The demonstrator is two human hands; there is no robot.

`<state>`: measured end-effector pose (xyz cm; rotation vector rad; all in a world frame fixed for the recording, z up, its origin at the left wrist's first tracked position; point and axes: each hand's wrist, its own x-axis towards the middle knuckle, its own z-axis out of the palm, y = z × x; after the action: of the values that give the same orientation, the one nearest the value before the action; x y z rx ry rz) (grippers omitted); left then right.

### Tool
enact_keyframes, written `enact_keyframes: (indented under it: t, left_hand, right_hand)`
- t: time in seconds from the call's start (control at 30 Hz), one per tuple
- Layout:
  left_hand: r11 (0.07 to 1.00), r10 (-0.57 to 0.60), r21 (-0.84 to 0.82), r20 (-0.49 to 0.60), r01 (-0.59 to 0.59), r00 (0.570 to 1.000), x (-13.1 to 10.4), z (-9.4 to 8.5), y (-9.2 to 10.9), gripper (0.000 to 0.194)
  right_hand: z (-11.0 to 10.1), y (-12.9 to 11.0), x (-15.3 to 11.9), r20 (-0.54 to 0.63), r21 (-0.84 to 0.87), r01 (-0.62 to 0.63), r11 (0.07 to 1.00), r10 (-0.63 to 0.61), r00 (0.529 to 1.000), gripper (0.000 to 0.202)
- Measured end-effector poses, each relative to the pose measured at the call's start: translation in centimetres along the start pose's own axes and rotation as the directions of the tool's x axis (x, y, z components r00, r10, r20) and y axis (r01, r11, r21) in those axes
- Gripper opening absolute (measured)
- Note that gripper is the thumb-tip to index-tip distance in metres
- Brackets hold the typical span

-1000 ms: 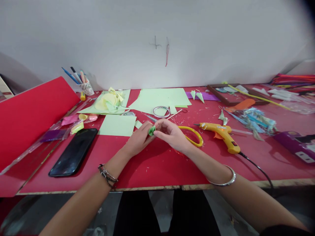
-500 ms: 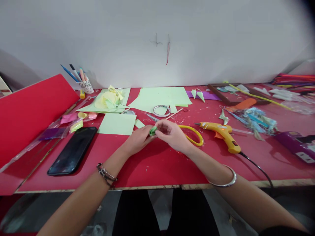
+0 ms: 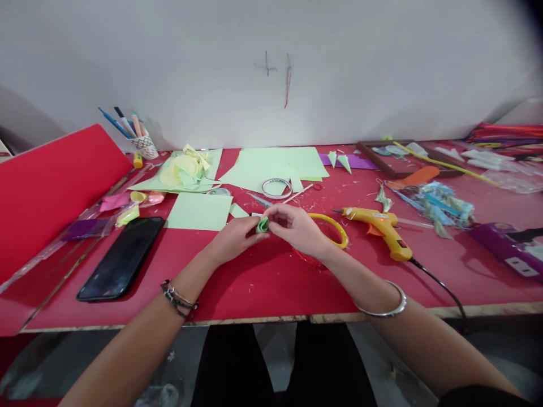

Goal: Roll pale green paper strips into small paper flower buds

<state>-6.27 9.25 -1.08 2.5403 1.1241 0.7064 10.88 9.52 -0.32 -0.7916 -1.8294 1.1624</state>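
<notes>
Between my two hands, above the red tabletop, is a small rolled piece of green paper (image 3: 262, 225) with its coiled end facing up. My left hand (image 3: 236, 237) pinches it from the left, thumb and fingers closed on its side. The fingertips of my right hand (image 3: 294, 229) are closed on its right edge. Partly hidden behind the right hand are scissors with yellow handles (image 3: 339, 230); their blades (image 3: 259, 200) show beyond the fingers. A red loop, partly covered by the right wrist, lies just below the handles.
Light green paper sheets (image 3: 197, 212) and a tape roll (image 3: 277, 189) lie beyond the hands. A phone (image 3: 122, 259) is at left. On the right are a yellow glue gun (image 3: 377, 226) with a cord, tassels (image 3: 443, 204) and a purple device (image 3: 507, 249). Two paper cones (image 3: 344, 164) lie behind.
The green roll has turned slightly between my fingers, so more of its coiled opening shows. Both hands stay on it; the whole view has shifted a little.
</notes>
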Motion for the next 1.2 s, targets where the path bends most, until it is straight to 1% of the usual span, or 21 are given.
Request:
enact_keyframes:
  t: [0.13, 0.23, 0.33, 0.43, 0.53, 0.67, 0.77, 0.9, 1.03, 1.2]
  left_hand:
    - [0.999, 0.039, 0.036, -0.069, -0.037, 0.997, -0.1, 0.1, -0.3, 0.03]
    - [0.997, 0.055, 0.053, -0.101, -0.05, 0.993, -0.2, 0.1, -0.4, 0.032]
    - [0.997, 0.068, 0.038, -0.111, -0.064, 0.991, -0.2, -0.1, -0.4, 0.03]
    - [0.996, 0.084, 0.032, -0.099, -0.082, 0.991, -0.2, -0.2, -0.4, 0.03]
    - [0.996, 0.092, 0.023, -0.102, -0.09, 0.991, -0.1, -0.2, -0.3, 0.031]
    - [0.997, 0.075, 0.038, -0.158, -0.07, 0.985, 0.0, -0.1, 0.0, 0.034]
    - [0.993, 0.076, 0.105, -0.206, -0.056, 0.976, 0.0, 0.1, 0.1, 0.037]
    - [0.987, 0.092, 0.154, -0.236, -0.056, 0.968, -0.1, 0.3, 0.1, 0.039]
    - [0.982, 0.121, 0.172, -0.247, -0.08, 0.961, -0.2, 0.4, -0.1, 0.038]
    - [0.98, 0.13, 0.178, -0.245, -0.087, 0.961, -0.1, 0.4, 0.0, 0.038]
  right_hand:
    - [-0.1, -0.2, 0.0, 0.057, 0.05, -0.027, 0.998, 0.024, 0.998, 0.012]
    - [-0.2, -0.3, 0.0, 0.072, 0.063, -0.024, 0.998, 0.019, 0.997, 0.012]
    - [-0.3, -0.2, 0.0, 0.052, 0.048, -0.004, 0.999, 0.001, 0.999, 0.011]
    - [-0.3, -0.1, 0.0, 0.022, 0.026, 0.002, 1.0, -0.003, 1.0, 0.011]
    - [-0.2, -0.1, 0.1, 0.003, 0.037, 0.017, 0.999, -0.017, 1.0, 0.011]
    - [0.0, 0.0, 0.1, -0.02, 0.102, 0.012, 0.995, -0.01, 1.0, 0.009]
    - [0.3, 0.3, 0.2, -0.03, 0.204, -0.039, 0.978, 0.046, 0.999, 0.01]
    - [0.5, 0.6, 0.3, -0.028, 0.336, -0.089, 0.938, 0.104, 0.994, 0.011]
    - [0.7, 0.5, 0.2, -0.036, 0.368, -0.099, 0.924, 0.12, 0.992, 0.009]
    - [0.8, 0.4, 0.2, -0.034, 0.349, -0.102, 0.932, 0.122, 0.992, 0.008]
